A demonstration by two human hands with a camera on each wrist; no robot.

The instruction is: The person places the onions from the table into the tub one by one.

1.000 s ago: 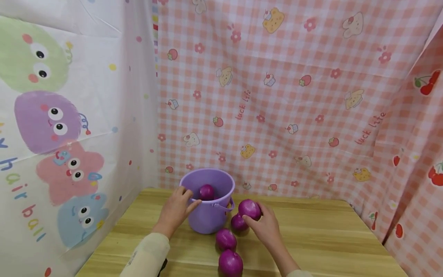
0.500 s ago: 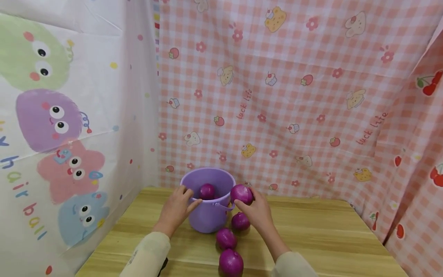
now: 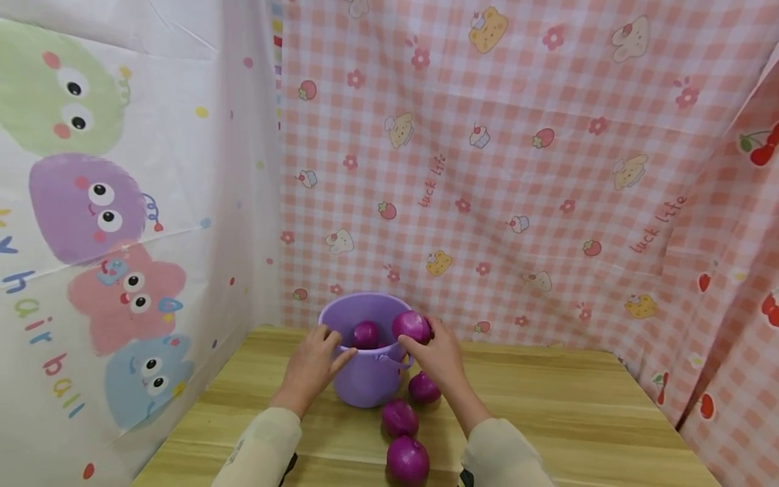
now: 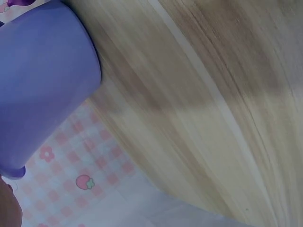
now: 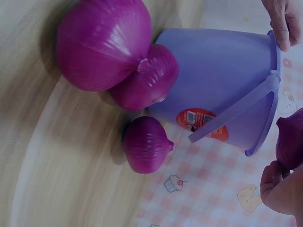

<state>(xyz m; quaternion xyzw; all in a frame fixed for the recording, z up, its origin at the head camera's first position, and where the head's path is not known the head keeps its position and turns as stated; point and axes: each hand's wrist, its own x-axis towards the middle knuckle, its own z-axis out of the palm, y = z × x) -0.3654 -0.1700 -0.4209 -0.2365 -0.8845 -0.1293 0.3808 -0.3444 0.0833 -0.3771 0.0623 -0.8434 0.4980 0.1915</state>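
A purple bucket (image 3: 367,382) stands upright on the table, its handle (image 5: 236,108) hanging down on the side toward my right hand. My left hand (image 3: 312,368) holds the bucket's near-left rim, fingers over the edge and thumb along the outside. At the opposite side of the rim, my right hand (image 3: 442,353) grips a red onion (image 3: 411,328), which overlaps the bucket opening in the head view. Another red onion (image 3: 366,335) lies inside the bucket. The right wrist view catches the held onion (image 5: 291,137) at its right edge, apart from the bucket wall.
Three red onions lie on the wooden table (image 3: 548,412): one beside the bucket (image 3: 425,387), a middle onion (image 3: 399,419) and a nearest onion (image 3: 408,460). A pink checked cloth (image 3: 517,169) hangs behind, and a white printed cloth (image 3: 231,203) on the left.
My right hand has lifted the onion from near the table and carried it left and up to the bucket's rim. The left hand has kept its hold on the bucket.
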